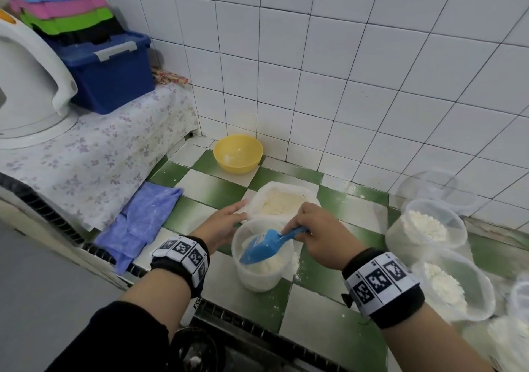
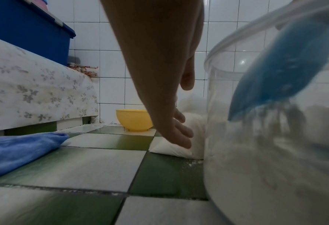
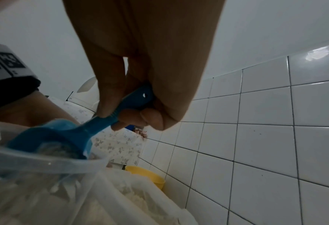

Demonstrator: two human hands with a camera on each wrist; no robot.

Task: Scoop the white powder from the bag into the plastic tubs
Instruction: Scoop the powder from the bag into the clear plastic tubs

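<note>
Head view high, facing down; wrist views low, close, facing the wall, sharing the yellow bowl (image 2: 133,120).

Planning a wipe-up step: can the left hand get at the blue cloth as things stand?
Probably yes. The left hand is open, fingers only resting against the powder bag, and the blue cloth lies beside it on the tiled counter with nothing between.

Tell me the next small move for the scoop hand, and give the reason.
Probably lift the blue scoop out and swing it back to the bag. The right hand holds it tipped inside the tub with powder falling out, and the tub looks only part full.
</note>
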